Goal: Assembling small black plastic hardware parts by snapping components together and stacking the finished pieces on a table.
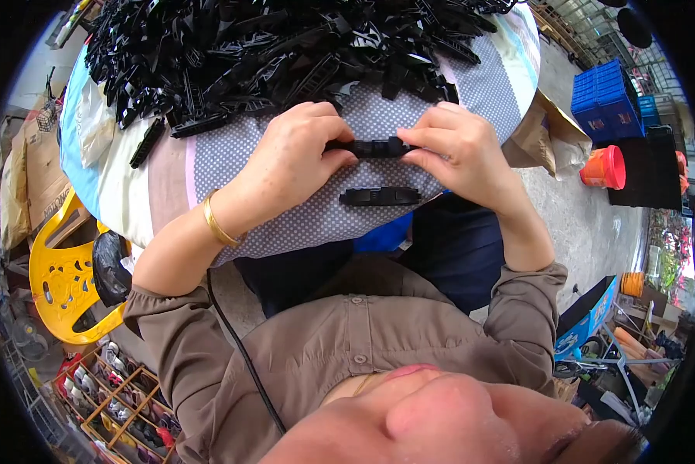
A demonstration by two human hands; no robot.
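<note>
Here, both hands pinch one black plastic clip point(372, 147) above the bench point(285, 224) | left hand point(293, 158) and right hand point(455, 151) closed on its ends | spare clip point(380, 196) just below | best pressed evenly, kept level.

Bare dotted cloth point(301, 224) lies open beneath both hands, save one black plastic piece point(380, 196); the heap of black parts point(270, 46) blocks the far side
</note>
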